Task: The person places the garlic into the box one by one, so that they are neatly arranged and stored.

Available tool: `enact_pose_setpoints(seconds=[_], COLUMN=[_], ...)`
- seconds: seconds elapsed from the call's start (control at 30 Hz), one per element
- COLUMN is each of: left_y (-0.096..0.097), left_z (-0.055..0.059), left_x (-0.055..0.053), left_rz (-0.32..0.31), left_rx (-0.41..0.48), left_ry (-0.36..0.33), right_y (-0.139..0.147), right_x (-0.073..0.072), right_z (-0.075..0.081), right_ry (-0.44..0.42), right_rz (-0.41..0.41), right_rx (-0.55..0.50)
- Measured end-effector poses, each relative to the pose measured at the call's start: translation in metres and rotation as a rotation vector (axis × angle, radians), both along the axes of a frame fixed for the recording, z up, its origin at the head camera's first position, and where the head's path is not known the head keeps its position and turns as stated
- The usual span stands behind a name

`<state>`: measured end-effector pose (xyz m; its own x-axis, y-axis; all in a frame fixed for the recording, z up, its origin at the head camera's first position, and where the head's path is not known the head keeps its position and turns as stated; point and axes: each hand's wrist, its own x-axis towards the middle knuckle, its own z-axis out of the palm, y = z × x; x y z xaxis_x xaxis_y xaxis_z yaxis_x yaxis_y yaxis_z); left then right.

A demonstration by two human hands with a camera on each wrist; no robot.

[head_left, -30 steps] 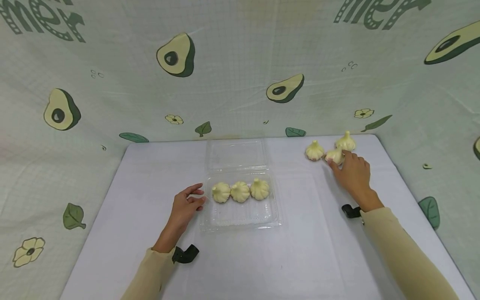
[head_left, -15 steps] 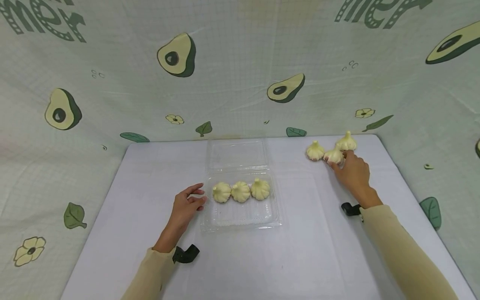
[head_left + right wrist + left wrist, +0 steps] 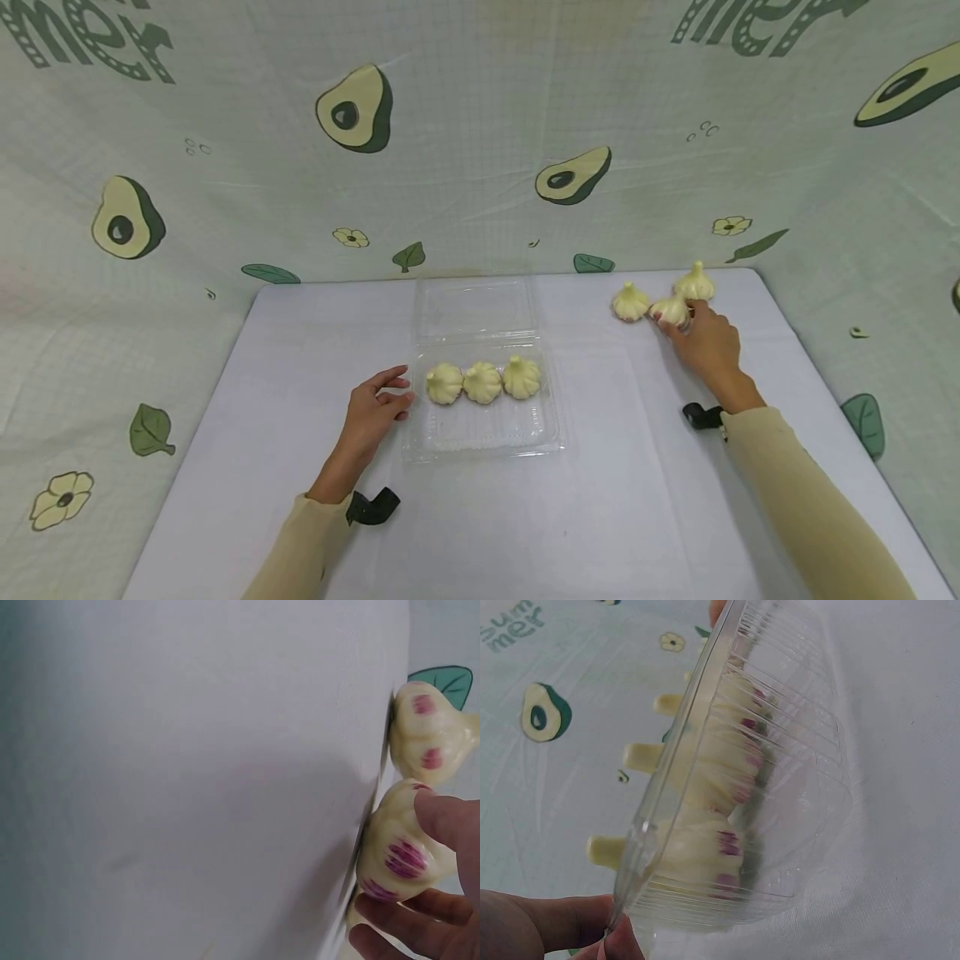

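At far right of table (image 3: 600, 500), right fingers (image 3: 405, 922) grip garlic bulb (image 3: 397, 840); left fingers (image 3: 570, 921) pinch container rim (image 3: 641, 825).

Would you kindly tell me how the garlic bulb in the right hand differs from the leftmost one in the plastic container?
The held garlic bulb is pinched by the right hand; no hand touches the leftmost boxed garlic bulb. The held garlic bulb is outside the clear plastic container; the leftmost boxed garlic bulb sits inside it. Both are cream with purple patches.
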<state>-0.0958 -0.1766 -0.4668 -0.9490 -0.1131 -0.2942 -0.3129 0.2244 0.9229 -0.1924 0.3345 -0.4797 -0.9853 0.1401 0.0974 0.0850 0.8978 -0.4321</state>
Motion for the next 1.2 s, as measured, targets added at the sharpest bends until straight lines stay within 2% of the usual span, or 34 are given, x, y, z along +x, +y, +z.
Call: enact_pose_setpoints(seconds=[0.37,0.53,0.67,0.97,1.2], left_y=[0.001,0.000,0.000,0.001,0.001], left_z=[0.001,0.002,0.003,0.002,0.001], left_x=[0.000,0.001,0.002,0.002,0.002], left_rz=[0.001,-0.001,-0.004,-0.008,0.002], left_rx=[0.008,0.015,0.013,0.015,0.017], left_ry=[0.001,0.005,0.005,0.008,0.002], right_y=[0.004,0.007,0.008,0.007,0.006], right_x=[0.004,0.008,0.010,0.000,-0.006], right_z=[-0.002,-0.001,-0.001,-0.001,0.001], right_ry=[0.006,0.029,-0.015,-0.028,-0.073], right_rz=[0.024,0.016,0.003,0.007,0.022], right_rx=[-0.093,-0.087,-0.096,-0.129,-0.156])
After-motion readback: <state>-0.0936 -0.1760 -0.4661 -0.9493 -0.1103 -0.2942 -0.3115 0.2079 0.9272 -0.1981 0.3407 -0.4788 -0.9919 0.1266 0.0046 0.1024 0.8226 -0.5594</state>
